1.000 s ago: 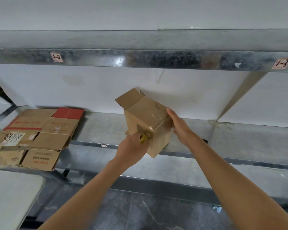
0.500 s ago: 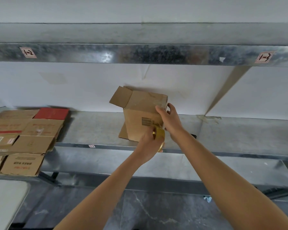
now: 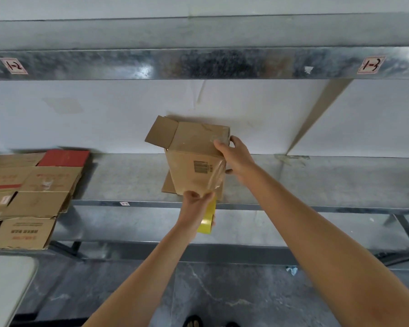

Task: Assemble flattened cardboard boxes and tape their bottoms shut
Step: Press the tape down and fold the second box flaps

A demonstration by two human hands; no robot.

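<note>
**Metal shelf, one box being taped**

A grey metal shelf [image 3: 128, 180] runs across a white wall, with an upper shelf rail [image 3: 198, 63] above it carrying two small handwritten labels. The floor below is dark grey stone, and the corner of a white table [image 3: 7, 284] shows at lower left.

The cardboard box [image 3: 191, 161] stands near the middle of the shelf, close to its front edge and leaning a little. One flap sticks out open at its upper left, and another flap spreads flat on the shelf beneath it. A printed barcode faces the camera.

The right hand [image 3: 236, 156] grips the box's upper right corner, with fingers curled over the top face and the thumb against the right side.

The left hand [image 3: 194, 208] is just below the box's front lower edge, closed around a yellow tape roll [image 3: 207, 220], with the thumb and fingertips pinched together at the top of the roll. A strip of clear tape [image 3: 215, 175] runs from the roll up the box's front right edge toward the top corner, where shiny tape wraps over.

A pile of flattened boxes [image 3: 33, 197], one of them red, lies on the left end of the shelf, well apart from the box.
</note>
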